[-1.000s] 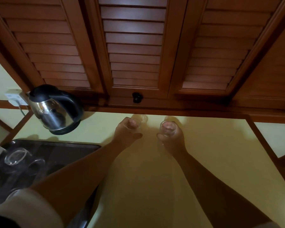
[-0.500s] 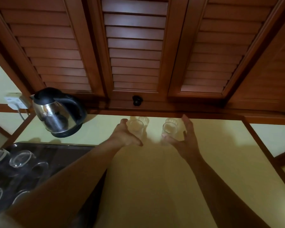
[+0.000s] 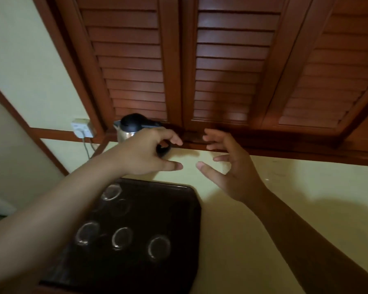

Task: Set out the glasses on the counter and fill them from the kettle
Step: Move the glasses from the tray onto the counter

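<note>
My left hand (image 3: 145, 153) and my right hand (image 3: 232, 170) hover side by side above the yellow counter (image 3: 295, 219), fingers loosely spread, each holding nothing. The steel kettle (image 3: 126, 129) with its black lid stands at the back of the counter, partly hidden behind my left hand. Below my left forearm lies a dark tray (image 3: 179, 211) with several clear glasses on it, among them a glass (image 3: 121, 237) and a second glass (image 3: 158, 247) near its front. The two glasses I held a moment ago do not show in this view.
Brown louvred shutters (image 3: 225, 60) rise directly behind the counter. A white wall socket (image 3: 82, 128) with a cable sits left of the kettle. A wooden frame edge (image 3: 306, 153) runs along the back of the counter.
Both hands let go of the two glasses at the back of the counter and drew back. The view has swung left, so the tray is now central and those glasses are out of sight.
</note>
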